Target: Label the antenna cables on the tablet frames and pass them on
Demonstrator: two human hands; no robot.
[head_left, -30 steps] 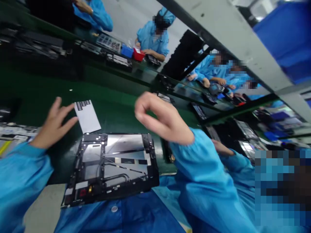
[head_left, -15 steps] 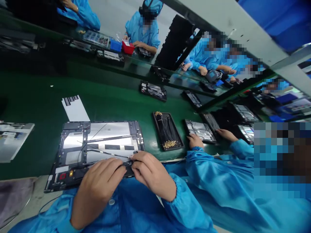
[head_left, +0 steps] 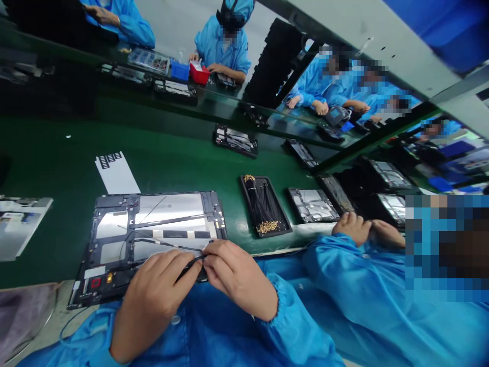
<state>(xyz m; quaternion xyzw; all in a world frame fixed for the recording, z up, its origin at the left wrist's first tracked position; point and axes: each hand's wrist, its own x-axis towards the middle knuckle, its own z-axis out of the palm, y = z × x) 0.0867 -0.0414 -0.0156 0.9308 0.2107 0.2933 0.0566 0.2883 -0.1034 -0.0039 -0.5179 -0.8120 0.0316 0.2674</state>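
Observation:
An open tablet body (head_left: 175,206), with a black frame and bare silver metal inside, lies face down in front of me. Thin black cables (head_left: 156,240) cross it from the left toward its near right corner. At that corner my left hand (head_left: 158,295) is closed, thumb and fingertips pinching a thin black cable. Touching it, my right hand (head_left: 240,278) is also closed on the cable, close to the tablet's near edge. My fingers hide the cable's end and the spot beneath.
A black tray (head_left: 263,204) of black cables with gold ends lies to the right. White label sheets (head_left: 118,176) touch the tablet's far edge. More open tablets (head_left: 313,204) stand farther right, beside a co-worker's hands (head_left: 353,229). A metal-coloured panel (head_left: 23,224) lies left.
My fingertips have drawn closer together at the tablet's near right corner. The co-worker's hands on the right have left the tablet there and come together.

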